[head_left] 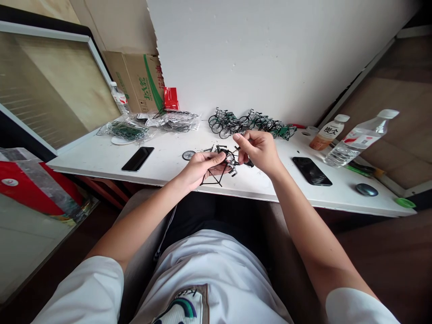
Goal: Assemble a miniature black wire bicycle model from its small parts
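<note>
Black miniature bicycle of thin bars (233, 170) is between the two hands, above the front part of the white flat table (168, 168). The left hand (206, 167) grasps it, with the thumb on top. The right hand (261, 150) is just beside it with fingers bent together; whether they pinch a small piece, I cannot tell. Small black spoked wheel (188, 155) lies just beyond the left hand. Green and black miniature bicycles (251, 120) stand crowded beyond the right hand, and a black glossy phone (312, 171) lies to its right.
</note>
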The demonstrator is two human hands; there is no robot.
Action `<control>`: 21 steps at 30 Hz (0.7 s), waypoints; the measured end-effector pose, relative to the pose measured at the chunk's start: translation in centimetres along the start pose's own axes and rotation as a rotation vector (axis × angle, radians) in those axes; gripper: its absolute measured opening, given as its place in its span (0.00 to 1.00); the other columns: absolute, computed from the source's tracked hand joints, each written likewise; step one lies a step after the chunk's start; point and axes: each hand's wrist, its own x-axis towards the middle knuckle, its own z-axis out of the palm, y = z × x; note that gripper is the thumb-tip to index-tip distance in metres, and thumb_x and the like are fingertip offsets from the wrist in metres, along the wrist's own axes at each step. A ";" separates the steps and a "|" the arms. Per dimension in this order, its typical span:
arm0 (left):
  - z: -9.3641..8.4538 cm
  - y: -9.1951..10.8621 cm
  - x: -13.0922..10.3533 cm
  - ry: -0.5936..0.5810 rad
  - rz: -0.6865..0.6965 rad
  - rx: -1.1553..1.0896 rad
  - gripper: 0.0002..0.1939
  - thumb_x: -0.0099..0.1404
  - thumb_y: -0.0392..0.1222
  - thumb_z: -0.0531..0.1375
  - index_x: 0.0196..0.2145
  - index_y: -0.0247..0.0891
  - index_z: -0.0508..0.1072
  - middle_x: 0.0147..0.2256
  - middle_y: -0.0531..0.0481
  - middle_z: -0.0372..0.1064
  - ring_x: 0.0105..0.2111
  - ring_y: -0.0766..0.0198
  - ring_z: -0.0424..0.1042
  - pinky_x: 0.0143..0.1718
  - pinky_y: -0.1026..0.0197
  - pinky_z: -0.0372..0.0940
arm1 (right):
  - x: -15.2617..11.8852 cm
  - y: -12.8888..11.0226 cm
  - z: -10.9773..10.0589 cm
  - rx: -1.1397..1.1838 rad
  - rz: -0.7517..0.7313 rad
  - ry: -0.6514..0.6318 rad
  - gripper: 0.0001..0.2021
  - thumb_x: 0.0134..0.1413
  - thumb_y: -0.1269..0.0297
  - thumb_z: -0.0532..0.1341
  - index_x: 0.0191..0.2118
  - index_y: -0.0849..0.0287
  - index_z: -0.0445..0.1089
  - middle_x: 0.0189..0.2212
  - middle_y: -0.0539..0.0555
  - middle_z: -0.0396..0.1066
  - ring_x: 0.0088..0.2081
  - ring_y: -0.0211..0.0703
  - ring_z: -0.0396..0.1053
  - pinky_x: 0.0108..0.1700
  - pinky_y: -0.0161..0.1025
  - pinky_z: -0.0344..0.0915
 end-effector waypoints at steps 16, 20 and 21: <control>-0.8 0.4 0.3 -0.001 -0.082 0.111 0.23 0.56 0.52 0.81 0.40 0.32 0.84 0.38 0.41 0.84 0.34 0.59 0.84 0.48 0.54 0.80 | 0.2 0.7 -2.2 -0.027 0.056 -0.348 0.27 0.64 0.31 0.64 0.39 0.53 0.63 0.23 0.48 0.72 0.24 0.38 0.67 0.26 0.37 0.64; -0.7 0.5 0.1 -0.007 -0.074 0.165 0.24 0.55 0.54 0.81 0.40 0.32 0.84 0.39 0.41 0.84 0.33 0.60 0.84 0.47 0.55 0.79 | 0.4 0.8 -2.4 -0.079 0.029 -0.372 0.28 0.64 0.31 0.63 0.36 0.53 0.62 0.22 0.47 0.70 0.23 0.37 0.64 0.26 0.37 0.62; -0.6 0.5 0.1 -0.004 -0.076 0.173 0.25 0.55 0.54 0.81 0.39 0.32 0.84 0.39 0.41 0.84 0.33 0.60 0.84 0.47 0.55 0.79 | 0.4 0.7 -2.4 -0.103 0.025 -0.366 0.28 0.63 0.31 0.64 0.34 0.53 0.62 0.21 0.47 0.69 0.23 0.37 0.63 0.26 0.37 0.61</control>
